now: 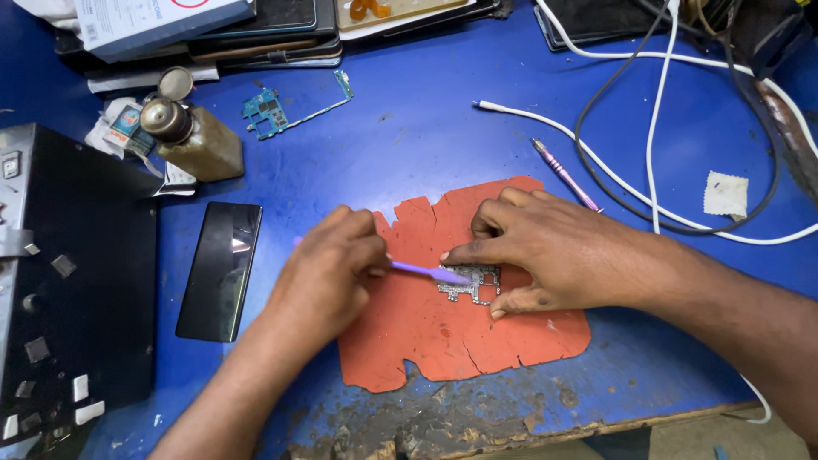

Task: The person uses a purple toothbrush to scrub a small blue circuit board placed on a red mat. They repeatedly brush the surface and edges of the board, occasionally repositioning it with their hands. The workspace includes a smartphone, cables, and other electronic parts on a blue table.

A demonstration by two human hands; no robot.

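Worn, chipped front edge of a blue-painted bench (443, 128) sits closest. Just beyond lies a torn orange rubber mat (443, 341) carrying a small silvery circuit board (471, 284). Right hand (554, 251) pins the board down, forefinger and thumb spread either side. Left hand (332, 273) is closed around a thin purple brush (426, 272), its tip touching the board. A black phone (220, 270) lies left of the mat; a pink metal screwdriver (565, 175) rests beyond.
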